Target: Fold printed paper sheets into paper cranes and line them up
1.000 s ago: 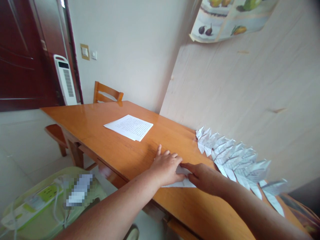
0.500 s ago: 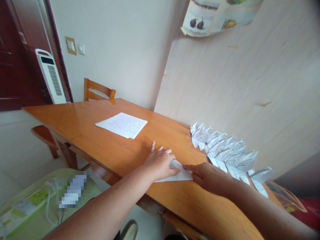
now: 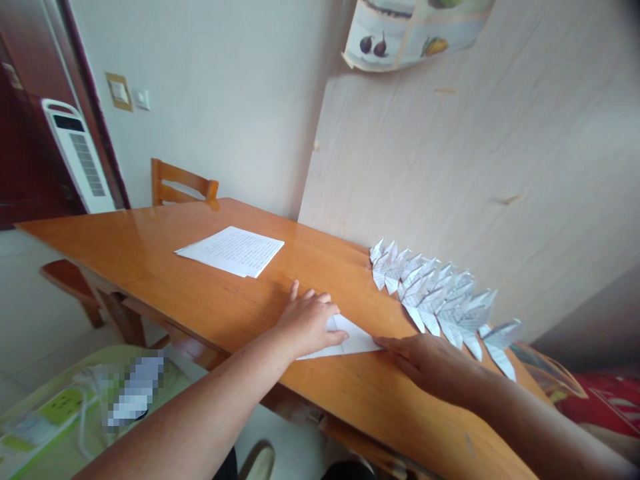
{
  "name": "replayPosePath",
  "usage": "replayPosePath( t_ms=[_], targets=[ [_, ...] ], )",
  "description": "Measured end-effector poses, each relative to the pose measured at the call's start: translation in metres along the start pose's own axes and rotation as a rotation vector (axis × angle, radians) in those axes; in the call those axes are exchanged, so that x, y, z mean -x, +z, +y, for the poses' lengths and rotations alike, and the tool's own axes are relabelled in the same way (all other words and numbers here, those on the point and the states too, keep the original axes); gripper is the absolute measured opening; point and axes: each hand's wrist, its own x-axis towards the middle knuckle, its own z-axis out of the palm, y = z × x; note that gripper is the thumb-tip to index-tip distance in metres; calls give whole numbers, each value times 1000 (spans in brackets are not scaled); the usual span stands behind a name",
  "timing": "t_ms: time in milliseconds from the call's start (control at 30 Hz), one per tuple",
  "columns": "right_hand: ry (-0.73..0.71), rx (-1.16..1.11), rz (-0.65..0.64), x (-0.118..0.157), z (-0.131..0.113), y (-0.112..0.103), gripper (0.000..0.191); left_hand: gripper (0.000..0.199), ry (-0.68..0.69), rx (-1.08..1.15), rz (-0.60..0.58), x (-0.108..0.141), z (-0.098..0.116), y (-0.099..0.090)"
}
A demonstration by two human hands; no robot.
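A folded white paper [image 3: 356, 339] lies flat near the front edge of the wooden table [image 3: 320, 260]. My left hand [image 3: 310, 323] rests on its left part, fingers spread, the thumb lying across the paper. My right hand [image 3: 413, 353] touches the pointed right end of the paper with its fingertips; its fingers are stretched out close together. The left end of the paper is partly hidden under my left hand and wrist.
Several folded paper pieces [image 3: 440, 293] stand in rows along the wall at the right. A stack of printed sheets [image 3: 233, 250] lies farther back on the left. A green surface [image 3: 175, 373] with a power strip [image 3: 65, 405] is at the lower left; a chair [image 3: 183, 183] stands behind.
My right hand has slid along to the paper's right tip, uncovering more of it. My left hand still presses on the paper. The whole view has shifted slightly.
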Motion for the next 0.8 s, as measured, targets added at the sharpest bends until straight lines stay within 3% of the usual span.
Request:
replayPosePath(
  t_ms=[533, 800],
  targets=[
    [23, -36, 17, 26, 10, 13, 47, 41, 8, -3, -20, 0, -2, -2],
    [-18, -75, 132, 27, 9, 13, 35, 41, 0, 6, -21, -1, -1, -1]
  ],
)
